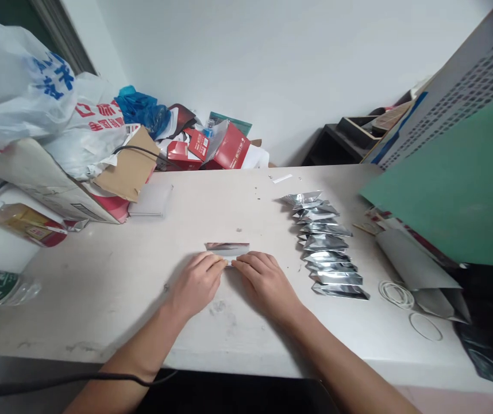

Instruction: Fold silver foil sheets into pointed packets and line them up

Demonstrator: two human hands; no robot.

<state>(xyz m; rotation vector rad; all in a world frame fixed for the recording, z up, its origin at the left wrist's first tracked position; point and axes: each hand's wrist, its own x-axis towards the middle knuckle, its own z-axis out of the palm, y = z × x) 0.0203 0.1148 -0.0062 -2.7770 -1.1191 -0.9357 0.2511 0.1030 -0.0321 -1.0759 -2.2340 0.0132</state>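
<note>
A small silver foil pouch (227, 249) lies flat on the white table (112, 276) in front of me. My left hand (196, 283) presses its fingertips on the pouch's near left edge. My right hand (266, 283) does the same on the near right edge, so the two hands almost meet. The near part of the pouch is hidden under my fingers. To the right, a row of several folded silver foil pouches (324, 247) runs from far to near, overlapping like scales.
White plastic bags (22, 86), cardboard (131, 167) and red boxes (229, 150) pile up at the back left. A green sheet (457, 190) and grey envelope (414, 265) lie right, with rubber bands (397, 294) near them. A bottle (0, 286) lies far left.
</note>
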